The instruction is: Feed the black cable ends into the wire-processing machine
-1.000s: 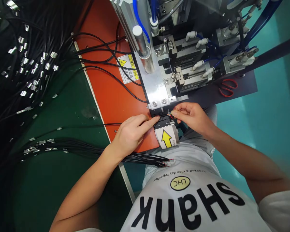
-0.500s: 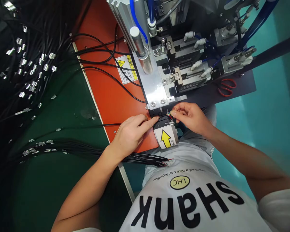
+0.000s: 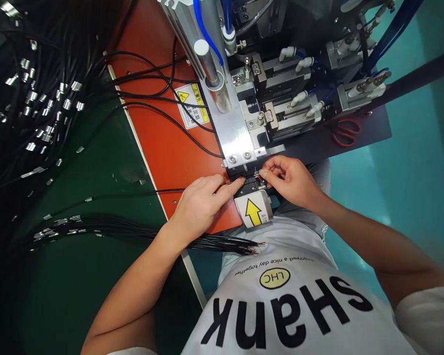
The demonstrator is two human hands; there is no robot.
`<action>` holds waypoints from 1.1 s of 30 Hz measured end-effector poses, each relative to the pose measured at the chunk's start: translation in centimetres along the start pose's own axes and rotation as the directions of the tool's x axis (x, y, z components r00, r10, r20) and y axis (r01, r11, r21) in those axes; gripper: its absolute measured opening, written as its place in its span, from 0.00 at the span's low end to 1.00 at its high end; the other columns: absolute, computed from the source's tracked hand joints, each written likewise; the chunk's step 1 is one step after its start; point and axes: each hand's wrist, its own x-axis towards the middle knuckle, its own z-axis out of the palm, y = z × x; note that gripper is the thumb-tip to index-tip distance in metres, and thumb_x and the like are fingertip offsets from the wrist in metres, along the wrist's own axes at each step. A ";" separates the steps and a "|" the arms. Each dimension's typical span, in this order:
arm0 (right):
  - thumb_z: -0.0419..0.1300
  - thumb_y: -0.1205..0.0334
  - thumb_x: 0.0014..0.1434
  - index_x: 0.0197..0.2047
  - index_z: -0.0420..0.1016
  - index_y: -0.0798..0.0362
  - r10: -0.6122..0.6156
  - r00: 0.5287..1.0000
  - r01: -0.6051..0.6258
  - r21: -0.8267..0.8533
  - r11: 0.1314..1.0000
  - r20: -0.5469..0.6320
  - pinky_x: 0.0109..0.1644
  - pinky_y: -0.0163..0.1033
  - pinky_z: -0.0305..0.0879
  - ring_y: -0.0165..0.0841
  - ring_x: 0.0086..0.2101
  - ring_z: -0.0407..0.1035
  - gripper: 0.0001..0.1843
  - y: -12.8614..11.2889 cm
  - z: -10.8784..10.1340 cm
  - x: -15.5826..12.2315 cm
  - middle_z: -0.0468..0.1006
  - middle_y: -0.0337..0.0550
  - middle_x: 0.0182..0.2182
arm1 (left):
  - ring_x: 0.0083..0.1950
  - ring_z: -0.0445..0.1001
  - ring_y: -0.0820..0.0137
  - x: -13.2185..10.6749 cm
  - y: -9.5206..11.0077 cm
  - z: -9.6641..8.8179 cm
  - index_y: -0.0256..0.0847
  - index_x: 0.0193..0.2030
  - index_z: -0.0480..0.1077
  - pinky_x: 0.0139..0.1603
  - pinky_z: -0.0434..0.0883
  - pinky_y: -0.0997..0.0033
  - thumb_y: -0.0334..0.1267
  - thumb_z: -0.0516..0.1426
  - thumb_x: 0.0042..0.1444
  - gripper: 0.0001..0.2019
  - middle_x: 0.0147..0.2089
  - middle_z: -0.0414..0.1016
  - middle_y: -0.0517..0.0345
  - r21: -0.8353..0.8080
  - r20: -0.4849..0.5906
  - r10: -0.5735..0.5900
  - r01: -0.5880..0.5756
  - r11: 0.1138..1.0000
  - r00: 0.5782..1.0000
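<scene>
My left hand (image 3: 202, 204) lies on the orange plate (image 3: 163, 128), its fingers pinched on a thin black cable (image 3: 144, 192) and pressing it toward the small black fixture (image 3: 250, 186) under the metal press. My right hand (image 3: 290, 180) is on the other side of that fixture, finger and thumb pinched on the cable's thin coloured wire ends (image 3: 258, 175). A white label with a yellow arrow (image 3: 254, 210) sits just below the fixture.
A bundle of black cables (image 3: 133, 230) with bared tips lies across the green mat (image 3: 77, 276) by my left forearm. Many more cables with metal ferrules (image 3: 40, 103) pile at the left. Red scissors (image 3: 342, 133) lie on the dark machine base, right.
Both hands stay at the fixture; the view has shifted slightly and my right fingers have adjusted the wire ends a little.
</scene>
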 end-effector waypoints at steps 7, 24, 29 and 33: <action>0.63 0.55 0.59 0.34 0.76 0.52 -0.081 0.990 0.086 0.040 0.995 -0.112 0.34 0.39 0.63 0.30 0.26 0.67 0.09 -0.8 0.3 -0.3 0.75 0.39 0.26 | 0.36 0.66 0.69 0.1 0.0 -0.1 0.43 0.62 0.66 0.33 0.63 0.70 0.29 0.47 0.67 0.19 0.37 0.69 0.54 -0.015 0.014 -0.008 0.008 1.000 1.000; 0.60 0.54 0.60 0.34 0.70 0.50 -0.052 0.985 0.071 0.117 0.991 -0.162 0.29 0.37 0.57 0.29 0.24 0.60 0.09 0.2 2.1 -0.6 0.68 0.36 0.24 | 0.38 0.69 0.69 0.0 -0.1 -0.1 0.45 0.63 0.65 0.36 0.66 0.69 0.30 0.47 0.67 0.20 0.38 0.71 0.54 -0.038 0.017 -0.001 0.002 0.999 1.000; 0.60 0.55 0.61 0.34 0.69 0.50 -0.059 0.986 0.079 0.132 0.988 -0.153 0.29 0.36 0.57 0.28 0.24 0.60 0.08 0.1 2.2 -0.7 0.68 0.35 0.24 | 0.38 0.68 0.69 -0.1 -0.2 0.0 0.44 0.63 0.65 0.36 0.65 0.69 0.30 0.48 0.67 0.20 0.38 0.71 0.54 -0.031 0.012 -0.002 0.003 1.000 1.000; 0.60 0.55 0.61 0.34 0.69 0.50 -0.057 0.987 0.077 0.130 0.989 -0.151 0.30 0.37 0.58 0.28 0.24 0.61 0.08 0.1 2.1 -0.6 0.68 0.35 0.24 | 0.37 0.68 0.69 0.0 -0.1 0.1 0.43 0.63 0.65 0.35 0.65 0.69 0.30 0.49 0.67 0.20 0.38 0.71 0.54 -0.027 0.014 -0.003 0.004 1.000 1.000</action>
